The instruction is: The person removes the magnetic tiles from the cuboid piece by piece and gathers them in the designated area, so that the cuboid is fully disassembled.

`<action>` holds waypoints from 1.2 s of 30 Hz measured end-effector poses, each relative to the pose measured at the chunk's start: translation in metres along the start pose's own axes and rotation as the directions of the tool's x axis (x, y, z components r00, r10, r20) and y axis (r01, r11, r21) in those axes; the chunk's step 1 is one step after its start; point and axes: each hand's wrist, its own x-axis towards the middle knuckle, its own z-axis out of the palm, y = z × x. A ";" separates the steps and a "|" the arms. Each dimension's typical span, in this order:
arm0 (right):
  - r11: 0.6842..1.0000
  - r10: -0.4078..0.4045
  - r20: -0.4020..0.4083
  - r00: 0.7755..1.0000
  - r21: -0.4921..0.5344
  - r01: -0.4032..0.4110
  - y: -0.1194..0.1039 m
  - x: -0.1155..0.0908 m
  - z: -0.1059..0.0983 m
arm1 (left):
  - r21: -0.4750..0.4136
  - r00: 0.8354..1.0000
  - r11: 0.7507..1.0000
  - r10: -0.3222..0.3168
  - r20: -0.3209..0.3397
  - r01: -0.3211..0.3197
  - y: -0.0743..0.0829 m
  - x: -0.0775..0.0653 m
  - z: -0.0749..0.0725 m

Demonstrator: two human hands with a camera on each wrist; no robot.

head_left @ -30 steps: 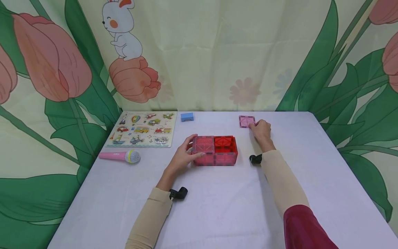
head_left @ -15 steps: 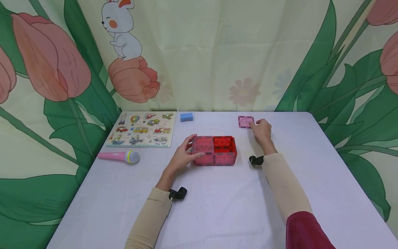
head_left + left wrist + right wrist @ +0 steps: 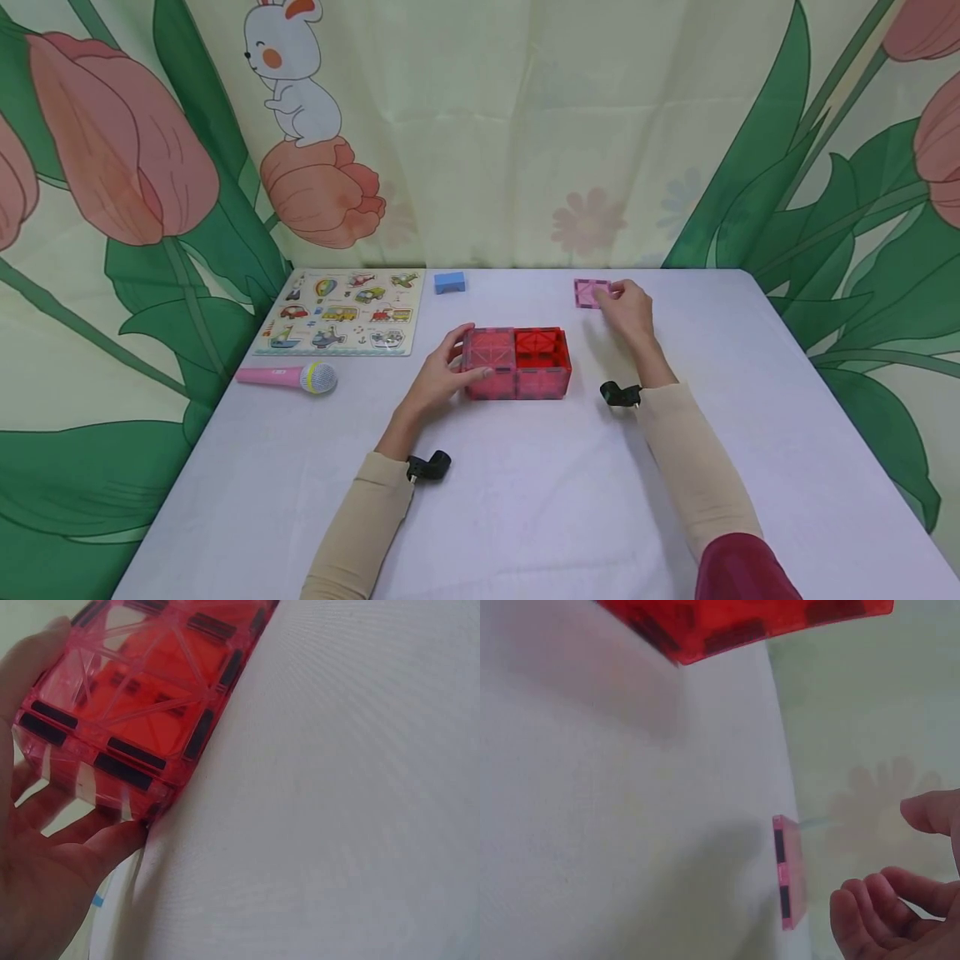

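A box built of translucent red and pink magnetic tiles (image 3: 517, 382) stands mid-table. Its top is covered on the left half and uncovered on the right. My left hand (image 3: 435, 379) grips the box's left end, thumb on the near side; the left wrist view shows the fingers (image 3: 56, 817) around that end. Near the back edge lies a single pink square magnetic tile (image 3: 589, 292). My right hand (image 3: 631, 315) hovers by its right side. In the right wrist view the thumb and fingers (image 3: 922, 892) are apart, nothing between them, and the tile (image 3: 792, 874) rests flat beyond them.
A vehicle puzzle board (image 3: 348, 312) lies at the back left, with a pink toy microphone (image 3: 288, 377) in front of it. Beside the board sits a blue arch-shaped block (image 3: 450, 282). A printed curtain (image 3: 480, 167) hangs behind the table.
My right hand has drawn slightly off the pink tile, its thumb and fingers now spread rather than at the tile's edge. The left hand and the tile box stay put.
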 end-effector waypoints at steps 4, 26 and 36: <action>1.000 -0.014 0.021 1.000 0.018 0.013 -0.009 -0.011 -0.003 | -0.003 1.000 1.000 -0.003 0.003 0.003 0.000 0.001 0.000; 0.989 -0.149 0.209 0.966 0.011 0.150 -0.018 -0.055 0.007 | 0.002 1.000 1.000 0.008 0.011 -0.008 -0.003 0.000 0.000; 0.978 -0.209 0.310 0.927 0.042 0.207 -0.026 -0.066 0.007 | 0.001 1.000 1.000 0.014 0.008 -0.014 -0.001 0.001 -0.001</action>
